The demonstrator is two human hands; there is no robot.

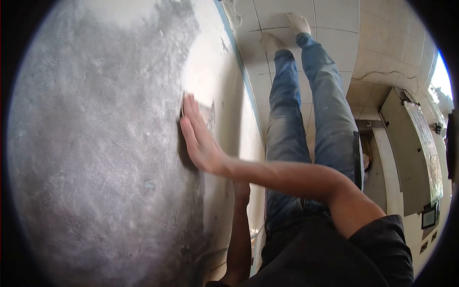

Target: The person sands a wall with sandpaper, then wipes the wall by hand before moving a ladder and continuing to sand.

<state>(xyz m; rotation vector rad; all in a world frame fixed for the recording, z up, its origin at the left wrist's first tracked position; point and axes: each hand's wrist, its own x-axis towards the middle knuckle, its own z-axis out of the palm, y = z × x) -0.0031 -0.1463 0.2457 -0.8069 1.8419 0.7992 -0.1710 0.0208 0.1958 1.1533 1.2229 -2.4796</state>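
Observation:
My right hand (202,136) reaches across to the wall on the left, its fingers straight, close together and slightly blurred. Under them it presses a thin, pale flat sheet (182,106) against the wall; most of the sheet is hidden. The hand lies near the border between a grey, mottled wall area (105,129) and a whiter strip (210,52). My left forearm (238,234) rises from the bottom edge and passes behind my right forearm, which hides my left hand.
Two legs in blue jeans (330,105) stand on pale floor tiles (334,16). A blue-green line (239,57) runs along the wall's edge. At the right are a long grey panel (406,158), a thin cable (387,72) and a small dark-framed square (429,218).

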